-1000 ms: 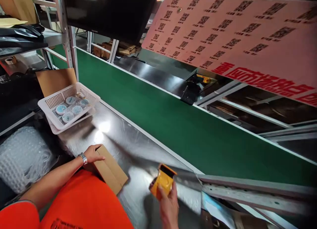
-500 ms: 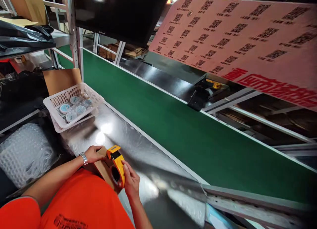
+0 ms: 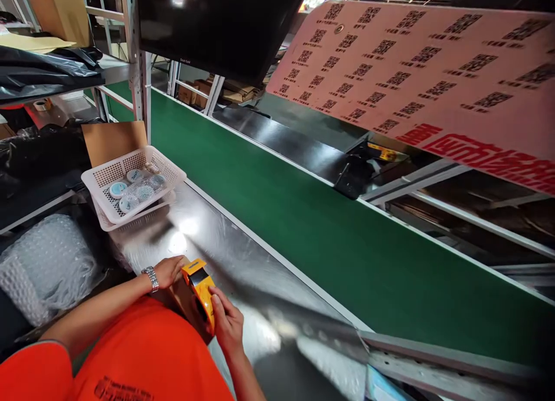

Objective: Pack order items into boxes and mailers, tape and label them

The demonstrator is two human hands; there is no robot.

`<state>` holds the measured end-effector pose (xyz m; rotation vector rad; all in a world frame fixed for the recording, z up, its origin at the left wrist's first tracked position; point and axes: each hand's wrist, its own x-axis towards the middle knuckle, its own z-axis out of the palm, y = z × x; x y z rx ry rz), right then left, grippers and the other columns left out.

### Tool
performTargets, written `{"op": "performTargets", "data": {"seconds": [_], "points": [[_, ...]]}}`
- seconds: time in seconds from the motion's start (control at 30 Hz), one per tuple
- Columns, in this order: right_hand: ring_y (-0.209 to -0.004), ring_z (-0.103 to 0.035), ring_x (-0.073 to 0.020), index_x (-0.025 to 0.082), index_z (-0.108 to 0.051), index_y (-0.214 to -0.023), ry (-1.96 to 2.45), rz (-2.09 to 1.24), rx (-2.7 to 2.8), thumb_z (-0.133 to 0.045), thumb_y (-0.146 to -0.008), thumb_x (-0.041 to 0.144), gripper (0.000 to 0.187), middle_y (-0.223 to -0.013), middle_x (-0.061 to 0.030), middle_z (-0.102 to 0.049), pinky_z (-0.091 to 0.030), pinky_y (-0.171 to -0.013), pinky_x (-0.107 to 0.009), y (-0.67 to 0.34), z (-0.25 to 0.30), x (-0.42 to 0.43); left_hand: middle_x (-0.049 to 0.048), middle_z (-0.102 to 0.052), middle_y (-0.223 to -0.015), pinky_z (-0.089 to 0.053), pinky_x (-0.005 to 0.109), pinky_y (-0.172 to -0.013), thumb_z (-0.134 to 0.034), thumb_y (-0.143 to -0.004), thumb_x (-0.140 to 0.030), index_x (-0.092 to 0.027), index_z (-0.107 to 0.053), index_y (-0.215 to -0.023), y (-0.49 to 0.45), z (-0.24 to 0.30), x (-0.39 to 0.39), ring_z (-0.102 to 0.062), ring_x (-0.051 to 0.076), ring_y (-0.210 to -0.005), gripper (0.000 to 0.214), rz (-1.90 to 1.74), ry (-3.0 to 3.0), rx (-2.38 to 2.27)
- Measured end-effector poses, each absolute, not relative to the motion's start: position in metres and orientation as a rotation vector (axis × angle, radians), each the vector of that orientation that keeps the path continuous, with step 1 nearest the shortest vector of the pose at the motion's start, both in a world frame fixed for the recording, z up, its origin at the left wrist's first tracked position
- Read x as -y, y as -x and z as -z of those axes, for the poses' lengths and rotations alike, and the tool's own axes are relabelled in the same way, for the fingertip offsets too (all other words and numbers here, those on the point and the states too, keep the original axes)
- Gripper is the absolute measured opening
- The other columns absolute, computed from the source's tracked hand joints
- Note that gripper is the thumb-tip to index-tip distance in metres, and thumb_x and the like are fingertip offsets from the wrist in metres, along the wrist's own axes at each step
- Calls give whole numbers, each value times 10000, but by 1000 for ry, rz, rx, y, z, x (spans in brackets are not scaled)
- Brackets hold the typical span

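My right hand [image 3: 228,319] grips a yellow tape dispenser [image 3: 200,286], its front end resting at the far edge of a brown cardboard box [image 3: 184,300]. The box sits on the metal bench against my orange shirt, partly hidden by the dispenser. With a metal watch at the wrist, my left hand [image 3: 169,271] is closed on the far left end of the box, its fingertips beside the dispenser's head.
Ahead on the left, a stacked white plastic basket [image 3: 173,173] holds several round blue-and-white items. A green conveyor belt [image 3: 277,222] runs beyond the metal bench [image 3: 208,222]. Bubble wrap [image 3: 47,268] lies at left. A pink board of codes [image 3: 390,89] hangs at upper right.
The dispenser has turned and shifted slightly left over the box, so its tape roll is now mostly out of sight. My left hand keeps its hold. The whole view has shifted slightly.
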<state>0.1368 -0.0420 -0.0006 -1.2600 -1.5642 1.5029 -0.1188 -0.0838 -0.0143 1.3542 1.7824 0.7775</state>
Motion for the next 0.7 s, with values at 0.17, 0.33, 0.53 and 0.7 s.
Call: {"op": "performTargets", "data": {"seconds": [0.17,0.33,0.53,0.7], "points": [[-893,-844,-286,215,-937,-994,1220,-1374,1614,-738,-861,864,692,-1017,-144,-898,-695,-796,-352,-145,2,39,210,-763,-1394,-569,525,-1174,-414,-1090,-623,-168,-746,-1324,115,-9,85,-740,338,-1255,609,-1150,-1032,-1966],[-872,-846,-311,270,-940,-1007,1178,-1401,1661,-737,-882,835,613,-1013,-125,-903,-706,-786,-395,-153,7,37,88,-777,-834,-518,323,-608,-430,-926,-956,-183,-801,-947,102,-27,83,-670,201,-674,858,-1018,-715,-1517],[-843,-846,-322,288,-940,-1052,1103,-1431,1792,-727,-902,795,569,-990,-108,-904,-716,-788,-414,-153,5,31,11,-596,-580,-404,311,-574,-633,-834,-894,-228,-625,-620,99,-28,85,-526,161,-568,699,-982,-701,-1592],[-1077,-854,-349,285,-912,-1192,1047,-1540,1899,-897,-787,682,568,-1227,-139,-889,-718,-956,-450,-149,-23,27,-1,-493,-531,-386,328,-598,-651,-897,-672,-230,-559,-531,115,-21,91,-486,165,-571,581,-940,-808,-1777]]}}
